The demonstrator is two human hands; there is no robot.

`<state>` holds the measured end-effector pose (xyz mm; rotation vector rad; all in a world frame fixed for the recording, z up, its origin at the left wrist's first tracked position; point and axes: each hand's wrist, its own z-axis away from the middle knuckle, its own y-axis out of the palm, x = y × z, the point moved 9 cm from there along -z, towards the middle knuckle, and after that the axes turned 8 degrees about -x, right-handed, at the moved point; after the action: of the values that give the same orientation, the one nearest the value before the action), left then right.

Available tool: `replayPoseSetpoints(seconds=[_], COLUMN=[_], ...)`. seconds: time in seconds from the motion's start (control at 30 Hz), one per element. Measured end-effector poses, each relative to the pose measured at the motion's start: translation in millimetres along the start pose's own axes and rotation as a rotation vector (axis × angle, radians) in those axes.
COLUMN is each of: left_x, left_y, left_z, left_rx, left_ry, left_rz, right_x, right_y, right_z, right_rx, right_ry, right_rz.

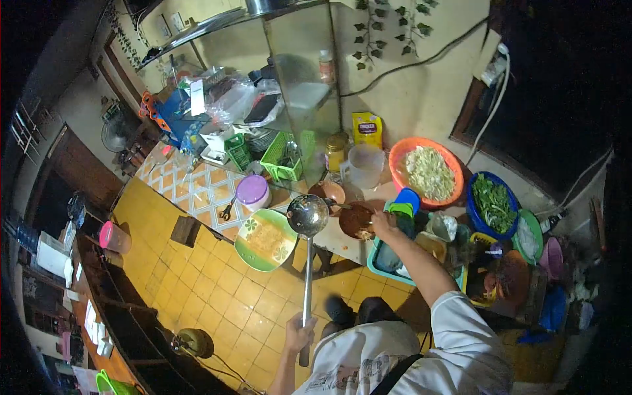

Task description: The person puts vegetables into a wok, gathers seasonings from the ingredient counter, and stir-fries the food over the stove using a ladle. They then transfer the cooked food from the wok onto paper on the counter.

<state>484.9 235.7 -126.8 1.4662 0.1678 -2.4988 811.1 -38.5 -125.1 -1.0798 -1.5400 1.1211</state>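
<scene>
My left hand [299, 334] is wrapped round the long handle of a metal ladle [308, 214]. The ladle's round bowl is up near the table edge and has food bits in it. My right hand [384, 225] reaches to a bowl of red-brown paste [355, 217], its fingers closed at the rim; what they pinch is too small to make out. A spoon handle [341, 205] lies near that bowl. Left of the ladle, a green plate with clover patterns [251, 227] overhangs the table edge and has a yellowish layer on it.
An orange basin [398, 146] of shredded cabbage and a blue basin [471, 205] of leafy greens stand to the right. Beside my right arm is a turquoise tray [375, 264] with containers. A purple-lidded tub [253, 191], scissors [227, 209] and a green basket [280, 170] are on the left.
</scene>
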Motion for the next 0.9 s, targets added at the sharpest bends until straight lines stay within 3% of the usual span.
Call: replayPoseSetpoints(seconds=[0.07,0.1,0.23,0.37,0.47,0.6,0.67,0.77,0.87,0.9], left_x=[-9.2,-9.9,-2.9,3.7,24.8,1.8,-16.3,-40.0,-54.8,-56.7], left_y=[-3.7,-6.2,-19.0,-26.4,-34.7,-32.6,-25.9,-10.9,13.4,20.1], left_z=[-7.5,-11.1,-19.9,-25.3,-38.6,-42.0,-40.9,-45.9,-55.7,-59.0], left_rx=[-0.012,-0.014,-0.059,-0.106,-0.157,-0.114,-0.073,0.002,0.111,0.154], left_ry=[-0.006,-0.011,-0.065,-0.075,-0.039,-0.027,-0.032,-0.003,-0.023,-0.041], left_rz=[-0.021,-0.022,-0.086,-0.14,-0.203,-0.235,-0.197,-0.285,-0.367,-0.391], right_x=[-9.9,-3.5,-22.7,8.7,-9.2,-25.1,-54.9,-78.3,-107.6,-105.0], right_y=[3.0,16.8,55.9,-9.2,10.6,-78.0,-97.9,-149.4,-131.9,-115.7], right_z=[-4.3,-11.7,-33.0,-31.1,-32.8,-14.5,7.5,58.2,112.8,126.9], right_rx=[0.053,0.021,0.156,0.158,-0.024,-0.156,-0.095,0.194,0.373,0.504], right_ry=[0.171,-0.018,-0.032,-0.127,-0.272,-0.16,-0.098,0.062,0.2,0.147], right_rz=[-0.138,0.146,0.12,-0.042,0.037,-0.104,-0.151,-0.227,-0.032,0.104])
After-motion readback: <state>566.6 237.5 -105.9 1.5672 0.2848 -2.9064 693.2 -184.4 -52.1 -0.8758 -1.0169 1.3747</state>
